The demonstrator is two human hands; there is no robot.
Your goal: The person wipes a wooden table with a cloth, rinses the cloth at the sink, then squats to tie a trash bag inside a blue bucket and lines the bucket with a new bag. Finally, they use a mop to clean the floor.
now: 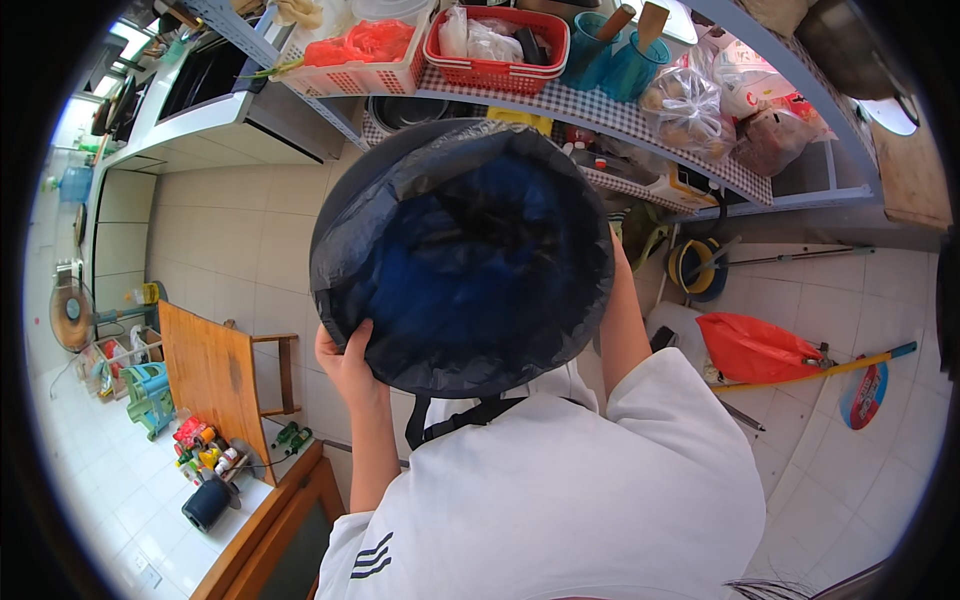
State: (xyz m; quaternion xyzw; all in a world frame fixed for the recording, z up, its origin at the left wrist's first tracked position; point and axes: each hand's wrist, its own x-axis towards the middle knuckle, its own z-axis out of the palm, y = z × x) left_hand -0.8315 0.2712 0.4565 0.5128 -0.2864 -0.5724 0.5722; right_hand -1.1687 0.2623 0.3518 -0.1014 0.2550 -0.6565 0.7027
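A round bin (341, 180), dark and lined with a black plastic bag (465, 300), is held up close before my chest, its opening towards the camera. My left hand (349, 356) grips the rim at the lower left, the thumb over the bag's folded edge and the fingers outside. At the right side, my right hand (619, 262) is against the bin's outer wall; its fingers are hidden behind the bin. The bag lies spread inside and folds over the rim, with a wider loose fold at the upper left. A bluish sheen shows within it.
A metal shelf unit (525, 105) ahead holds a red basket (495, 71), a white basket (352, 79), teal cups (634, 67) and bagged food (690, 105). A wooden folding table (206, 375) stands left. At right are a bucket (697, 270) and a red bag (757, 349) on the tiled floor.
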